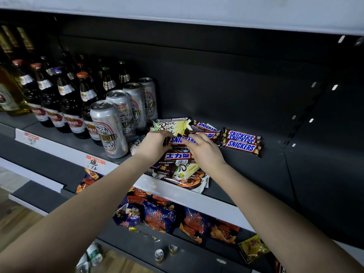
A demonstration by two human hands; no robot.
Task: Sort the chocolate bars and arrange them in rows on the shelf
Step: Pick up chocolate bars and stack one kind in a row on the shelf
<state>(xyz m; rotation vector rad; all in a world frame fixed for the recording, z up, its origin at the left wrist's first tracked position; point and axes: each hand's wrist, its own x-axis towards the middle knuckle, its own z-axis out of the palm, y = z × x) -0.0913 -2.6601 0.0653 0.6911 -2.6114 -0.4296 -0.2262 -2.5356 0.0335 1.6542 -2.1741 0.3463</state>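
Observation:
A mixed heap of chocolate bars lies on the dark shelf [256, 174]. My left hand [152, 143] and my right hand [204, 150] both grip one Snickers bar [178, 140] by its ends, above the heap. To the right, three Snickers bars [241, 142] lie side by side in a row. Pale Dove bars [171, 126] sit behind my hands, with more Snickers [205, 127] beside them. In front lie a brown bar with Chinese lettering [177, 156], a white Dove bar [187, 169] and a nut chocolate wrapper [192, 182] at the shelf edge.
Silver beer cans [109, 127] and brown beer bottles [69, 107] stand close on the left. The shelf's right part is bare dark metal. Below, snack bags [157, 215] fill the lower shelf, and small cans [159, 255] lie lower still.

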